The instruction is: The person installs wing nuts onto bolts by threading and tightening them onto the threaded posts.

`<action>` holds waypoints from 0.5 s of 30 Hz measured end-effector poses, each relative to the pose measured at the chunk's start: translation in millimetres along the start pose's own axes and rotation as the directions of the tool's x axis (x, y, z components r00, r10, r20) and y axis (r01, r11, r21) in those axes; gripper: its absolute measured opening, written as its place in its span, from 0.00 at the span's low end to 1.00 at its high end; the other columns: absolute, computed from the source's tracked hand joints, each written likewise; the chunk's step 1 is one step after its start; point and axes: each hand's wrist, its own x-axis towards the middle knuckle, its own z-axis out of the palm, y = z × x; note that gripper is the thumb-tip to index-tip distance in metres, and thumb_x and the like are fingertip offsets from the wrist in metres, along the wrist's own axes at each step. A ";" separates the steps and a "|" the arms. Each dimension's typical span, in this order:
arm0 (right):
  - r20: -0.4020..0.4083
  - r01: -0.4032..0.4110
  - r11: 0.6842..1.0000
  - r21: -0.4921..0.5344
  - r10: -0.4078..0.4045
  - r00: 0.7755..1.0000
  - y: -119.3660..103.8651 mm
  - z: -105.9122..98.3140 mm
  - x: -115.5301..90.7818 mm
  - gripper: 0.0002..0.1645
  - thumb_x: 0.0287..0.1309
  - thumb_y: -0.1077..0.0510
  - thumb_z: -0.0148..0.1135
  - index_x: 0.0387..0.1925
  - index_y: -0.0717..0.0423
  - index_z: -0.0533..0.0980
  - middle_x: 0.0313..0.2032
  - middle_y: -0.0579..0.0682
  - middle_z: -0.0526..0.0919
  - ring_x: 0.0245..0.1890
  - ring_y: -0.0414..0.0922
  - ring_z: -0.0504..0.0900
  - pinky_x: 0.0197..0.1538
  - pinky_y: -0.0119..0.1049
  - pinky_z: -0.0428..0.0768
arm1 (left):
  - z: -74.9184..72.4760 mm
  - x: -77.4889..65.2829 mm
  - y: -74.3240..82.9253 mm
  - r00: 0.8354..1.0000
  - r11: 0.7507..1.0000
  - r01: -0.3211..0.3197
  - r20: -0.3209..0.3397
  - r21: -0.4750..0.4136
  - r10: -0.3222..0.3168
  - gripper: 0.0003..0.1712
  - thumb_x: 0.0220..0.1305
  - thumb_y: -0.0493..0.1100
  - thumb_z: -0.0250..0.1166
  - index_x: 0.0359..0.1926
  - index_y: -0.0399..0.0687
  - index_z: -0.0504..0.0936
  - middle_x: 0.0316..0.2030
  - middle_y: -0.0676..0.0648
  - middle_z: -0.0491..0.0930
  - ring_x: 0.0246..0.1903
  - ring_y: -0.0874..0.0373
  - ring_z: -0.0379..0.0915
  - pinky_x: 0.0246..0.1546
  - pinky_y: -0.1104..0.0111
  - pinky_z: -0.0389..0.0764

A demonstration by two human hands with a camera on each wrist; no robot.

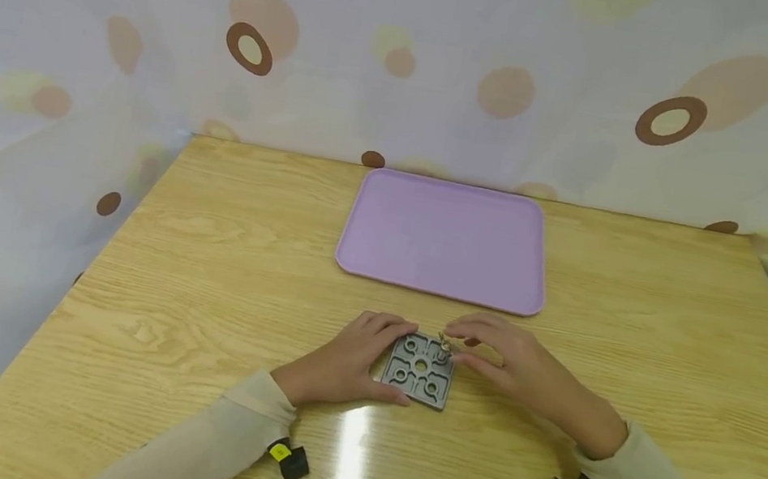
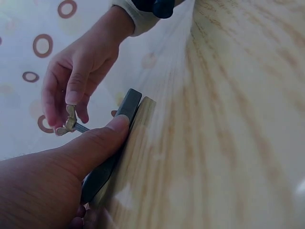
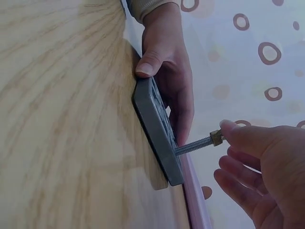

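Observation:
A square grey metal plate (image 1: 417,385) with round holes and raised ribs lies on the wooden table. My left hand (image 1: 345,361) grips it by opposite edges, thumb at the near side and fingers at the far side. From the plate's far right hole rises a threaded bolt (image 3: 193,146), standing upright from its face. A brass wing nut (image 2: 70,123) sits at the bolt's outer end. My right hand (image 1: 521,367) holds the wing nut between thumb and fingers, the thumb tip on one wing; the other fingers are loosely bent around it.
A shallow purple tray (image 1: 446,240) lies behind the plate, near the table's back edge. Patterned cloth (image 1: 453,61) hangs behind and beside the wooden table (image 1: 197,311). Small black devices (image 1: 293,464) are strapped at both wrists.

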 end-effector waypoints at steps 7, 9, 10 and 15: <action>0.029 -0.069 0.998 0.000 0.069 0.997 -2.7 0.5 -1.5 0.25 0.56 0.60 0.64 0.56 0.57 0.72 0.56 0.48 0.73 0.49 0.44 0.76 0.50 0.32 0.75 | -0.8 2.0 0.7 1.000 1.000 -0.005 0.000 0.020 0.005 0.56 0.47 0.73 0.62 0.71 0.53 0.53 0.64 0.52 0.57 0.60 0.59 0.52 0.59 0.61 0.61; 0.032 -0.077 0.997 0.005 0.077 0.997 -3.1 1.2 -1.4 0.25 0.56 0.59 0.63 0.56 0.58 0.73 0.55 0.47 0.74 0.48 0.44 0.77 0.50 0.33 0.75 | -0.5 2.1 0.7 1.000 1.000 -0.007 0.000 0.021 0.007 0.56 0.47 0.73 0.61 0.71 0.53 0.53 0.64 0.52 0.57 0.59 0.59 0.52 0.59 0.61 0.61; 0.031 -0.079 0.997 0.005 0.078 0.996 -3.1 1.6 -1.5 0.24 0.56 0.59 0.63 0.55 0.58 0.73 0.55 0.47 0.74 0.48 0.44 0.77 0.50 0.33 0.76 | -0.3 2.0 0.7 1.000 1.000 -0.009 0.000 0.021 0.009 0.56 0.47 0.73 0.61 0.71 0.53 0.53 0.64 0.52 0.57 0.59 0.59 0.52 0.59 0.61 0.61; 0.026 -0.078 0.997 0.002 0.078 0.997 -3.6 2.5 -1.2 0.22 0.55 0.59 0.64 0.53 0.58 0.75 0.52 0.44 0.76 0.47 0.42 0.77 0.50 0.32 0.75 | -0.5 0.6 1.8 1.000 1.000 -0.012 -0.001 0.018 0.012 0.55 0.48 0.72 0.62 0.71 0.51 0.54 0.64 0.51 0.57 0.58 0.59 0.53 0.58 0.61 0.61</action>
